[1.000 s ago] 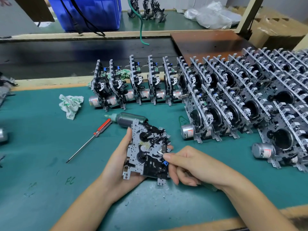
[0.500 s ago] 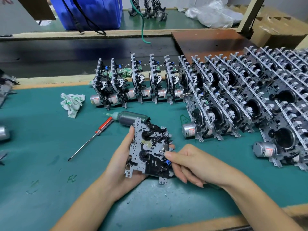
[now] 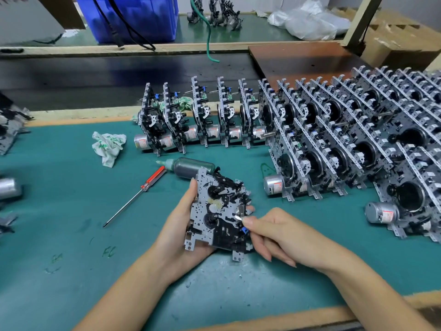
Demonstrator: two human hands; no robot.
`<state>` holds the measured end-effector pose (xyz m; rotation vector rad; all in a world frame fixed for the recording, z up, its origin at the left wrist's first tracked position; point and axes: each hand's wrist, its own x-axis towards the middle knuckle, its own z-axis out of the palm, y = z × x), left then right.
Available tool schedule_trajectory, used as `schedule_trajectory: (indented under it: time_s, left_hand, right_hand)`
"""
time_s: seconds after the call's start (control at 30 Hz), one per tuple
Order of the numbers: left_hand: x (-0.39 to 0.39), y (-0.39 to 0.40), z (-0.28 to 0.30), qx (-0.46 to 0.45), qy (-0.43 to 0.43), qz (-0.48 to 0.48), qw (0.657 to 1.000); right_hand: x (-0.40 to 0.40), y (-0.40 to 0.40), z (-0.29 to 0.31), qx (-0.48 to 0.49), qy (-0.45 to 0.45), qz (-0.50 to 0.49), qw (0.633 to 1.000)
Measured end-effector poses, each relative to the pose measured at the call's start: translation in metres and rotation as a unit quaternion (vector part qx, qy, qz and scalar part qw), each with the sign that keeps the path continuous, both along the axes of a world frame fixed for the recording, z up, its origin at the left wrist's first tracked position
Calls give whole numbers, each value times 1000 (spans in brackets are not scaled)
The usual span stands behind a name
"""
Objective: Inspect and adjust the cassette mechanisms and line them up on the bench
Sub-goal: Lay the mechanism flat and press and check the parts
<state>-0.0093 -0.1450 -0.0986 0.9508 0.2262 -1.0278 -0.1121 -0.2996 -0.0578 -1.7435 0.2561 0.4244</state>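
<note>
My left hand (image 3: pixel 180 226) grips a cassette mechanism (image 3: pixel 216 212) from its left side and underneath, holding it face-up just above the green bench mat (image 3: pixel 59 211). My right hand (image 3: pixel 286 232) reaches in from the right. Its top fingertip touches a small metal lever on the mechanism's right edge, and the other fingers hang loosely curled below. A row of mechanisms (image 3: pixel 202 120) stands on edge at the back of the mat. A larger block of standing mechanisms (image 3: pixel 358 144) fills the right side.
A red-handled screwdriver (image 3: pixel 140 189) and a small applicator bottle (image 3: pixel 191 167) lie just beyond my hands. A crumpled rag (image 3: pixel 107 146) sits at the left, with a loose motor (image 3: pixel 9 188) at the left edge. A blue crate (image 3: pixel 133 17) stands on the far bench.
My right fingertip has slid slightly up the mechanism's right edge onto the metal lever. My left hand keeps the same grip. The view has shifted a little.
</note>
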Motion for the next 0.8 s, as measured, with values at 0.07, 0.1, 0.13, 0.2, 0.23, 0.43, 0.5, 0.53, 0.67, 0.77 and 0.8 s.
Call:
schedule_trajectory:
  time_s: [0.07,0.1,0.13,0.2,0.23,0.43,0.5,0.53,0.67,0.77,0.8]
  left_hand:
    - [-1,0,4,2,0,3,1000]
    - [-1,0,5,1,1,4,1000]
    - [-1,0,6,2,0,4,1000]
    - [-2,2,9,6,-14,-10,1000]
    - [-3,2,12,2,-26,-31,999]
    - [-5,3,15,-54,-37,-85,994]
    - [-5,3,16,-64,-34,-82,994]
    - [-4,3,17,-74,-28,-83,993]
    - [-1,12,23,-101,-18,-94,990]
    - [2,24,32,-110,-12,-118,987]
    - [4,27,35,-103,-17,-128,986]
  right_hand:
    - [1,0,1,-5,4,0,1000]
    - [2,-1,1,-8,5,1,1000]
    - [2,-1,2,-12,5,4,1000]
    - [3,-1,4,-17,6,15,1000]
    - [4,-1,4,-21,7,20,1000]
    - [6,-4,6,-44,9,36,998]
    - [6,-2,6,-44,-8,31,999]
    - [4,0,5,-47,-20,24,998]
    - [-11,-4,1,-103,-53,-81,990]
    - [-24,-14,1,-354,-94,-152,918]
    - [-27,-15,2,-457,-95,-146,873]
